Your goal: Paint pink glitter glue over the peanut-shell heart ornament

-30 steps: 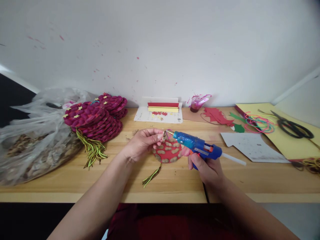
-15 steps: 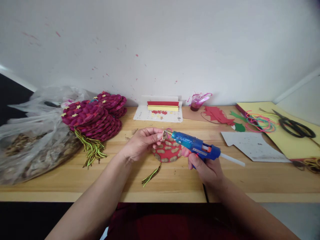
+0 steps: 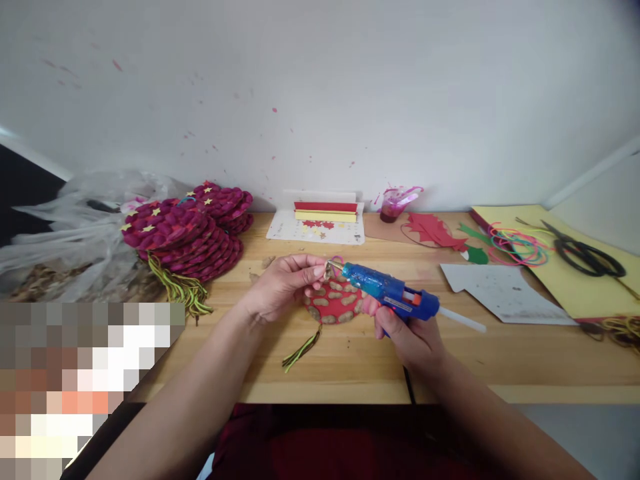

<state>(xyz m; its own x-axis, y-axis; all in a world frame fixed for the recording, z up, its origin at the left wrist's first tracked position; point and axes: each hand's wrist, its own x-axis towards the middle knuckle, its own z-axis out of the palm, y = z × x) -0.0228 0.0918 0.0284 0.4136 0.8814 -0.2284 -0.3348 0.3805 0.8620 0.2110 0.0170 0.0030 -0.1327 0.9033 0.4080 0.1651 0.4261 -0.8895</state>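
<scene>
My left hand (image 3: 287,283) pinches a small peanut shell (image 3: 328,271) between thumb and fingers. In my right hand (image 3: 413,337) is a blue glue gun (image 3: 383,287), its metal nozzle touching or very near the shell and a white glue stick (image 3: 465,319) out of its back. Beneath both hands a round red disc (image 3: 333,308) with several peanut shells on it lies on the table, partly hidden. From its lower edge hangs a green and brown tassel (image 3: 301,350).
Left: stacked magenta discs (image 3: 185,233) and a plastic bag (image 3: 55,257) of shells. Back: paper stars on a white sheet (image 3: 280,230), a cup of purple liquid (image 3: 390,209). Right: red paper cut-outs (image 3: 435,231), black scissors (image 3: 587,259) on yellow paper (image 3: 540,290). A pixelated area covers the lower left.
The pixelated area has appeared at the lower left. The view has shifted slightly. Both hands keep nearly the same pose, with the nozzle still at the shell.
</scene>
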